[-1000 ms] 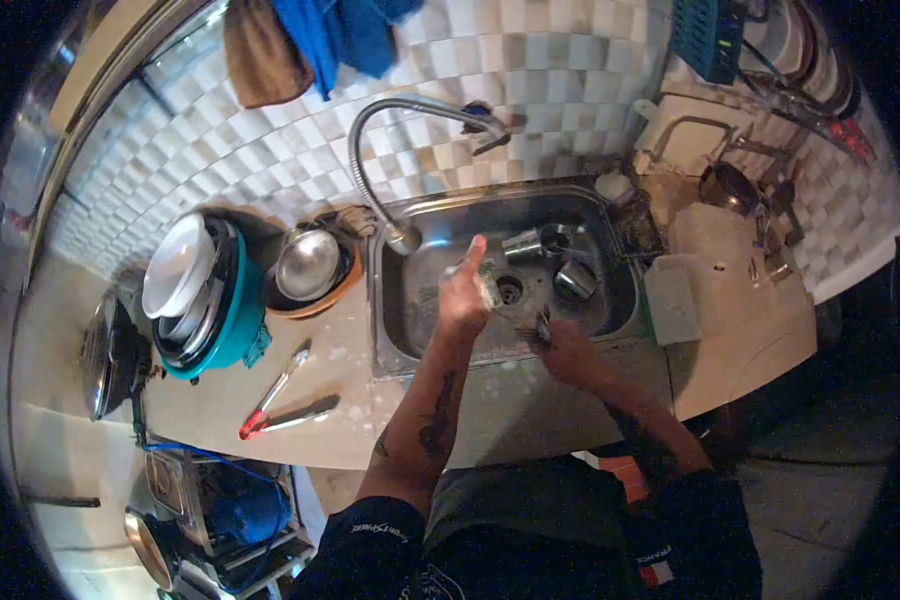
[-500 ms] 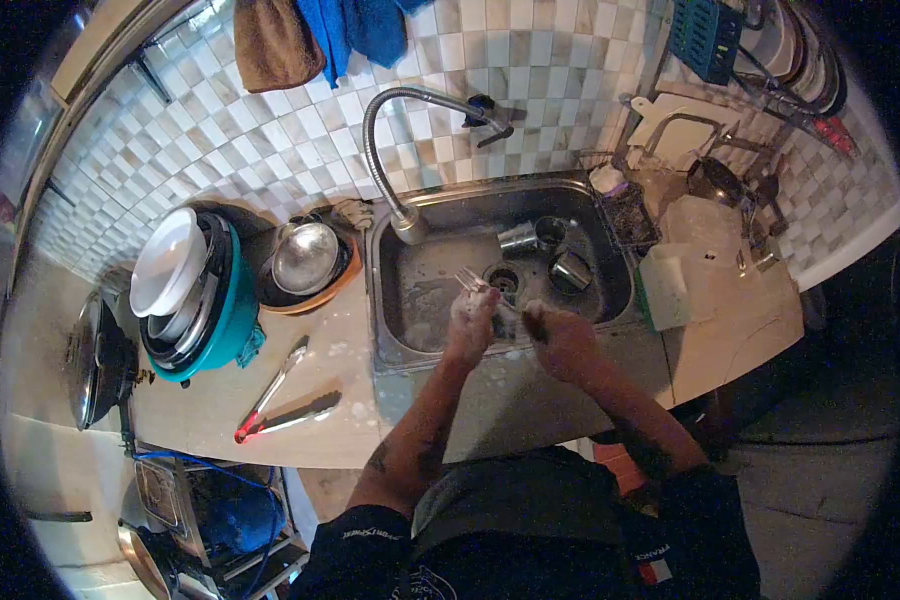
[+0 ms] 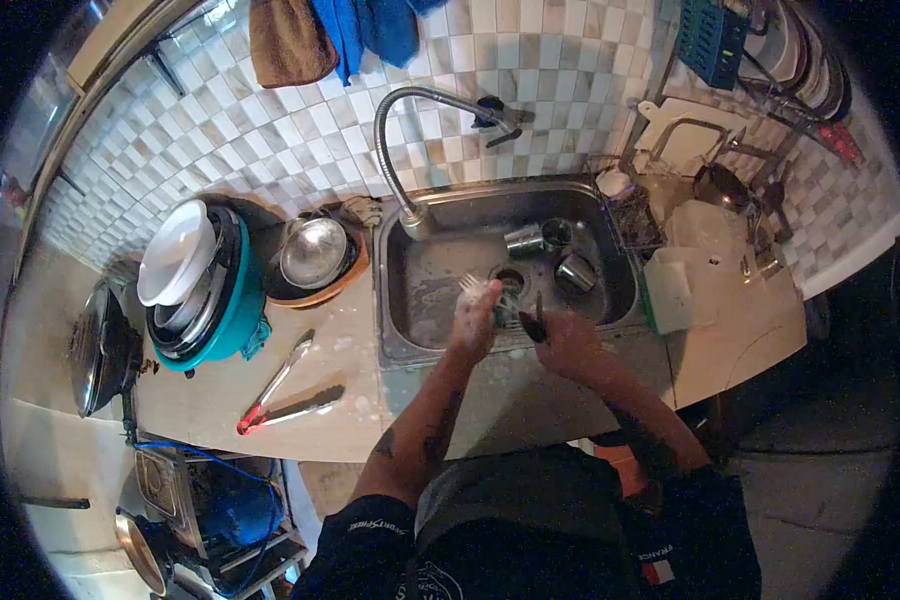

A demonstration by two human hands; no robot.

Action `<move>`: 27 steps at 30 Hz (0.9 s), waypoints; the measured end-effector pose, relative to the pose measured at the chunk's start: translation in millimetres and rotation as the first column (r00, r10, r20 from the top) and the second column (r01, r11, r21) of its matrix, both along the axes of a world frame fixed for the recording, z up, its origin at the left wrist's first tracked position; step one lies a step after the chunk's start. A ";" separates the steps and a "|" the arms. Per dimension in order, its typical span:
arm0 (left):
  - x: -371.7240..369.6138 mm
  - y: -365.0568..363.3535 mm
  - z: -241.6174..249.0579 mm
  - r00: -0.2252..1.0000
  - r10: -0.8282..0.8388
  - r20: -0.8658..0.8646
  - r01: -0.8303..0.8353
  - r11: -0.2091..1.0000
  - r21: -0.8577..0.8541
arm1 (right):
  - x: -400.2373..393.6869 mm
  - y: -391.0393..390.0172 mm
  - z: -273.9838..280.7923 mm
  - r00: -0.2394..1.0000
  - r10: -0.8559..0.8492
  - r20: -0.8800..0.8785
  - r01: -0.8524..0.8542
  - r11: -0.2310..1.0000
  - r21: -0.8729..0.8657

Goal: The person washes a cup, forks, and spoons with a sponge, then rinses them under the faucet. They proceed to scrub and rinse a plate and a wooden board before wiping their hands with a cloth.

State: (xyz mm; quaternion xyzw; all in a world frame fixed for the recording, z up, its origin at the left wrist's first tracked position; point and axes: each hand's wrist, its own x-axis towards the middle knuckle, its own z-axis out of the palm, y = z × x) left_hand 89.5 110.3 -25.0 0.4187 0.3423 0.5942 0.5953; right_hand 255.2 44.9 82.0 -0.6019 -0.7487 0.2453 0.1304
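Observation:
Over the front part of the steel sink (image 3: 420,352), my left hand (image 3: 474,325) is closed around a fork (image 3: 471,284), its tines pointing up and away from me. Pale suds show on the fingers. Beside it on the right, my right hand (image 3: 574,347) is closed on a dark, narrow object (image 3: 534,322) whose kind I cannot make out. Something greenish shows between the two hands, partly hidden by the fingers. Beyond them, metal cups lie in the basin, one cup (image 3: 523,239) at the back and another cup (image 3: 576,272) near the right wall.
A curved faucet (image 3: 382,150) arches over the sink's left back. On the left counter are red-tipped tongs (image 3: 278,392), a metal bowl (image 3: 313,254) in a pan, and a teal basin (image 3: 238,310) stacked with dishes. A green-edged white board (image 3: 667,292) stands at the right.
The whole view has shifted slightly. Both hands stay over the sink with the fork and the dark object, and the dark object now appears more upright.

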 end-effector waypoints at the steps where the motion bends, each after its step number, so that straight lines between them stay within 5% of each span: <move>1: -11.2 8.4 -6.8 0.986 0.013 -0.165 0.011 0.989 0.145 | 1.0 -0.7 9.2 1.000 0.014 0.015 -0.014 0.999 -0.034; 2: -22.4 17.0 -14.1 0.949 0.069 -0.308 0.023 0.957 0.288 | 2.4 -3.3 12.9 0.999 0.026 0.028 -0.024 0.997 -0.074; 4: -14.5 9.8 15.5 0.965 0.194 -0.175 -0.205 0.978 -0.048 | 3.8 -6.3 4.3 0.999 0.029 0.035 -0.028 0.999 -0.032; 5: -10.6 -0.2 40.1 0.902 0.244 -0.356 -0.254 0.967 0.019 | 4.2 -6.2 -0.4 0.999 0.034 0.038 -0.033 0.999 -0.007; 7: -19.9 1.9 -13.3 0.656 0.455 -0.602 -0.087 0.838 0.539 | 10.1 -5.2 -7.8 0.999 0.045 0.001 -0.045 0.999 -0.008; 10: -20.1 -10.7 17.0 0.809 0.130 -0.573 0.018 0.969 0.245 | 17.0 -4.7 -16.1 0.999 0.040 -0.004 -0.041 0.999 -0.030; 12: -20.5 -4.7 48.3 0.971 -0.198 -0.134 0.146 0.935 -0.324 | 18.1 -7.2 -14.8 1.000 0.016 0.011 -0.015 0.999 -0.030; 13: -28.9 1.1 38.9 0.914 -0.097 -0.393 0.125 0.991 0.046 | 16.5 -9.4 -8.3 1.000 -0.004 0.021 0.004 1.000 -0.019; 16: -11.2 -6.3 37.0 0.991 -0.063 0.115 0.081 0.984 -0.156 | 16.6 -7.7 -10.4 0.999 -0.040 -0.013 0.040 0.999 0.001; 18: 1.6 -12.9 20.7 0.916 0.103 -0.388 -0.058 0.990 0.125 | 13.4 -3.7 -12.8 0.999 -0.026 -0.034 0.026 1.000 -0.015; 20: -1.5 -11.2 13.1 0.920 0.079 -0.385 0.013 0.973 0.229 | 8.4 -1.2 -14.5 1.000 0.018 -0.024 -0.019 0.998 -0.058; 21: -14.0 -4.8 19.6 0.811 0.060 -0.581 0.082 0.973 0.214 | 10.5 -3.0 -14.5 0.998 0.043 -0.039 -0.044 0.999 -0.012; 25: -2.6 -5.5 19.2 0.955 0.102 -0.279 -0.094 0.995 0.040 | 8.7 -7.7 2.8 0.995 0.095 0.022 -0.096 0.995 0.030; 27: -8.5 -11.6 5.6 0.899 0.019 -0.437 0.046 0.989 0.138 | 6.8 -6.2 4.2 0.993 0.100 0.057 -0.101 0.994 0.031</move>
